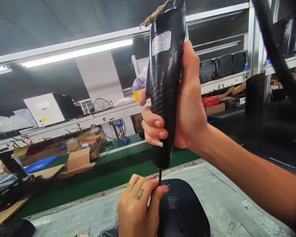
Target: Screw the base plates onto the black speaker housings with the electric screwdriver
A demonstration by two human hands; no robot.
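Note:
My right hand (187, 95) is wrapped around a black electric screwdriver (164, 75), held upright with its bit downward. The thin bit (160, 176) reaches down to the near surface of a black rounded device housing (185, 210), which lies on the worktable. My left hand (140, 204) is closed in a pinch, thumb and forefinger around the lower end of the bit at the housing's upper left edge. The bit's tip, and any screw under it, are hidden by these fingers. A small screw hole and a printed label show on the housing.
The grey worktable (234, 200) borders a green conveyor belt (71, 179). Open cardboard boxes (80, 158) and a blue tray (40, 164) lie beyond on the left. A shelf above carries a white box (44, 108) and black housings (227, 64). A dark post stands at the right.

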